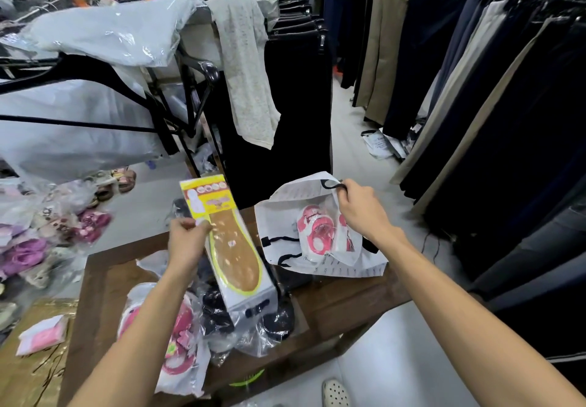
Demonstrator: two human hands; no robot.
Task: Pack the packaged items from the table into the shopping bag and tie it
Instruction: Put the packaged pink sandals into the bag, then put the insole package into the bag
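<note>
My left hand (187,241) grips a long packaged insole (231,248), brown with a yellow edge, and holds it tilted above the wooden table (333,308). My right hand (360,207) pinches the black handle and rim of a white shopping bag (285,216), lifting its mouth open at the table's far right. A pink and white packaged item (317,229) lies inside the bag. On the table under my left arm lie a pink packaged item (180,343) and dark items in clear plastic (269,321).
A rack with black hangers and plastic-covered clothes (95,96) stands behind the table. Dark trousers (475,89) hang along the right aisle. Bagged slippers (47,232) are piled at the left. A pink packet (42,333) rests on a gold surface at lower left.
</note>
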